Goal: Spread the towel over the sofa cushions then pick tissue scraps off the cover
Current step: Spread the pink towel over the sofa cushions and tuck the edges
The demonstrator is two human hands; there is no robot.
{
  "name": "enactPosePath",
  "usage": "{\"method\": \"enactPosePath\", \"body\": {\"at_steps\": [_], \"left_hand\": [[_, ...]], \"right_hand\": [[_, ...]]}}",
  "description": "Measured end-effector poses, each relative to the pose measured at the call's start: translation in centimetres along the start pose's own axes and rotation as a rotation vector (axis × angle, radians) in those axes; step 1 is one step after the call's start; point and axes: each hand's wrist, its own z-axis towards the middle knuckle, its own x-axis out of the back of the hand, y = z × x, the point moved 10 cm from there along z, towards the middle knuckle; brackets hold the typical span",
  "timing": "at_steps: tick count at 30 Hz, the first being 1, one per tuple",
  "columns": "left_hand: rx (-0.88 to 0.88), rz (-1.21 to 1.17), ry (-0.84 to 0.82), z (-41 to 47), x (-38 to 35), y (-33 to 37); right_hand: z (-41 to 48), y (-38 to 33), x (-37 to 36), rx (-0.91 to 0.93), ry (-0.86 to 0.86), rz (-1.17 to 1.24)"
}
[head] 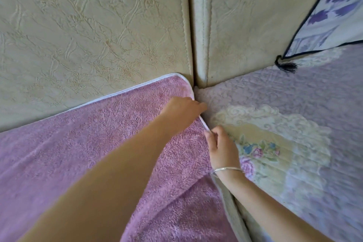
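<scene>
seat corner of a sofa, head view. at 9 o'clock the towel (98,143), pink with a white trim (125,92), lies flat on the left seat cushion, its far edge against the backrest (88,35) and its rounded corner near 12 o'clock of the hands. the left hand (182,112), at centre, lies knuckles up on the towel's right edge with fingers curled; whether it grasps the edge or only presses it cannot be told. at 5 o'clock from it, the right hand (222,147), with a bracelet (225,169) at the wrist, pinches the trim between thumb and fingers. a fold lies in the towel at 6 o'clock. at 3 o'clock is the quilted cover (294,94); at 1 o'clock a pillow (334,15) with a tassel (286,65). step in hand, as judged: spreading, with this edge being set along the seam between cushions. the next move calls for drawing the edge taut and smoothing the fold. no tissue scraps and no containers show.
</scene>
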Motion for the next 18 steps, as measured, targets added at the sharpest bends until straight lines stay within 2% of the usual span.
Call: {"method": "enactPosePath", "body": {"at_steps": [3, 5, 10, 13, 15, 18], "left_hand": [[0.053, -0.057, -0.034, -0.1, -1.1, 1.2], [0.121, -0.149, -0.018, -0.7, -1.7, 1.0], [0.067, -0.176, -0.011, -1.3, -2.5, 1.5], [0.029, -0.165, -0.042, -1.7, -2.1, 2.3], [-0.04, -0.139, -0.065, -2.4, -1.6, 4.0], [-0.165, -0.06, -0.175, -3.8, -2.4, 7.1]], "right_hand": [[-0.9, 0.8, 1.2, -0.034, 0.108, -0.009], [-1.0, 1.4, 0.5, -0.094, 0.062, 0.043], [-3.6, 3.7, -3.8, -0.236, -0.451, 0.325], [-5.4, 4.9, -4.2, -0.245, -0.689, 0.333], [-6.4, 5.3, -3.9, -0.223, -0.755, 0.238], [-7.0, 5.1, -3.2, -0.13, -0.686, 0.011]]}}
